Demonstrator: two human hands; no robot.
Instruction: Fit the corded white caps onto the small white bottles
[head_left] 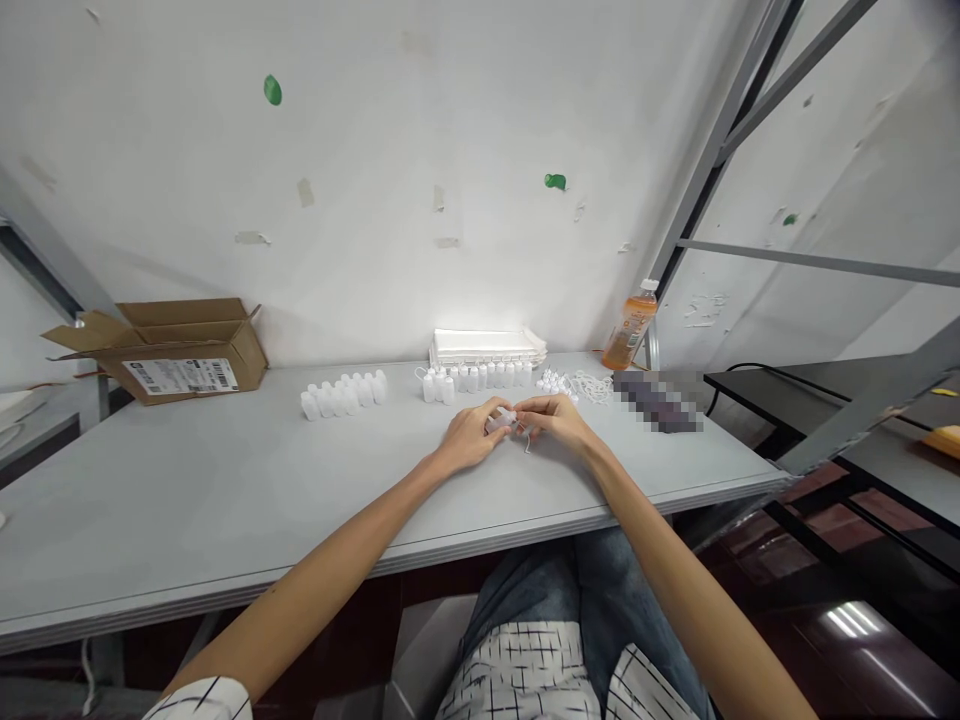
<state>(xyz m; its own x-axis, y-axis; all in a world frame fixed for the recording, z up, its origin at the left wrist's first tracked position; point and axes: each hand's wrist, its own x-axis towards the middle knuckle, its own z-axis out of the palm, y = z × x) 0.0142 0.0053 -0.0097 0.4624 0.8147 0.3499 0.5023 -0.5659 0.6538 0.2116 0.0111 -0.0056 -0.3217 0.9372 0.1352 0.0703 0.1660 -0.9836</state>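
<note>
white short-sleeved shirt (517, 675) with thin black grid lines and crosses; left sleeve (199, 700) same print, dark stripes running across cuff. shirt fabric in two panels near lap, faded blue denim jeans (525, 590) showing between, lighter wash along thighs. left forearm (300, 610) and right forearm (697, 590) bare, left hand (469, 435) and right hand (551, 420) bare, no gloves.

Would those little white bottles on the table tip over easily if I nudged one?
Probably. The small white plastic bottles look light and thin-walled, and stand narrow and upright, so one would likely tip, then perhaps roll.
</note>
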